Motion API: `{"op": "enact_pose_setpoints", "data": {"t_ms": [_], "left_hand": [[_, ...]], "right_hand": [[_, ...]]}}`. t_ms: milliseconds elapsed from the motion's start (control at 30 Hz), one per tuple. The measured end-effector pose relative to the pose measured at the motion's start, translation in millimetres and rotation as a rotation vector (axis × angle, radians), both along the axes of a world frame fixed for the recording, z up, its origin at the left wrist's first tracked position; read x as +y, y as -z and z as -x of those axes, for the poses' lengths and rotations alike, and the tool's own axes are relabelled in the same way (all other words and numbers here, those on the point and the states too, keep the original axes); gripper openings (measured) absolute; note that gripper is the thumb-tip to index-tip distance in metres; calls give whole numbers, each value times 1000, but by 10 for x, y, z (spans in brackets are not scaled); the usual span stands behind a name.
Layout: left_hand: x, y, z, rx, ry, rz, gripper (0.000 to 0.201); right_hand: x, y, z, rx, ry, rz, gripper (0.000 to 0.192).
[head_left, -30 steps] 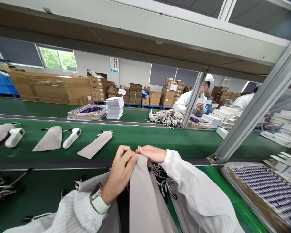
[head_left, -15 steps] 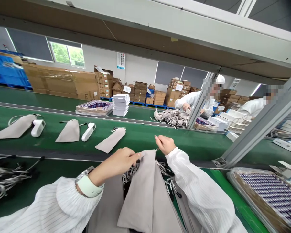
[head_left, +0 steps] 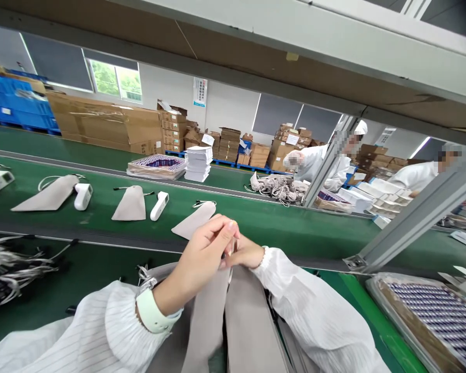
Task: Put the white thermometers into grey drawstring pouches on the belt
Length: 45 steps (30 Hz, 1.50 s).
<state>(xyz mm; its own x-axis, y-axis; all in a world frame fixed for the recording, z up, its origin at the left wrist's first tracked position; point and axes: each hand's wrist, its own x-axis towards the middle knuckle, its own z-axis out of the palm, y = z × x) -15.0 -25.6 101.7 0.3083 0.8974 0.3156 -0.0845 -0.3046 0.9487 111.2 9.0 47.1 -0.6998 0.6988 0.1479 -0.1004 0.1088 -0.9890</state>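
Both my hands meet at the top end of a long grey drawstring pouch [head_left: 207, 305] that hangs below them. My left hand [head_left: 202, 254] is closed, thumb against fingers, at the pouch's mouth; a bit of pale cord seems to show by the fingertips. Just behind it, my right hand [head_left: 250, 252] is closed at the same end, its fingers partly hidden by the left. More grey pouches [head_left: 250, 316] lie underneath, near my body.
On the green conveyor [head_left: 101, 228] lie grey pouches [head_left: 130, 203] and white handheld devices [head_left: 160, 206]. A heap of cables [head_left: 11, 269] is at the left. A tray of batteries [head_left: 431, 311] and a metal post [head_left: 404, 217] stand at right. Co-workers [head_left: 318, 160] are across the line.
My right hand has come left and down to meet my left hand, which has risen a little. The pouch has swung leftward. Items on the conveyor have shifted right in view.
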Motion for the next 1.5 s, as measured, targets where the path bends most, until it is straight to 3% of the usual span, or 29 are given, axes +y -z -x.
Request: {"op": "enact_pose_setpoints", "data": {"t_ms": [100, 200, 300, 367, 467, 567, 633, 733, 800, 933, 1033, 1167, 1333, 1500], "left_hand": [[-16, 24, -3, 119, -48, -186, 27], [34, 183, -29, 312, -191, -313, 24], [125, 472, -72, 652, -178, -405, 27], [169, 667, -99, 826, -127, -450, 25], [190, 858, -127, 914, -95, -519, 19], [171, 920, -138, 928, -109, -609, 15], [147, 932, -147, 934, -130, -674, 16], [109, 957, -174, 960, -183, -734, 15], [89, 979, -198, 988, -228, -748, 14], [69, 997, -222, 990, -268, -716, 16], [69, 976, -208, 973, -241, -703, 20], [80, 951, -178, 949, -217, -766, 35], [81, 991, -194, 1038, -233, -708, 23], [74, 1022, -238, 1072, -314, -694, 9]], "right_hand": [[145, 48, -54, 244, 302, 86, 21], [429, 102, -380, 352, 817, 51, 22], [674, 192, -796, 4, 1299, -109, 36], [763, 288, -1026, -267, 1404, -159, 41], [802, 470, -1208, -532, 1358, -134, 37], [785, 610, -1221, -781, 1253, -121, 26], [755, 619, -1180, -896, 1229, -162, 29], [721, 480, -1026, -991, 1250, -309, 44], [743, 324, -799, -1005, 1171, -471, 43], [973, 75, 0, -958, 750, -712, 41], [1275, 76, 639, -1041, 547, -700, 39], [1628, 268, 1048, -1100, 520, -575, 25], [1699, 445, 746, -1002, 599, -496, 16], [1307, 339, 188, -753, 616, -430, 52]]}}
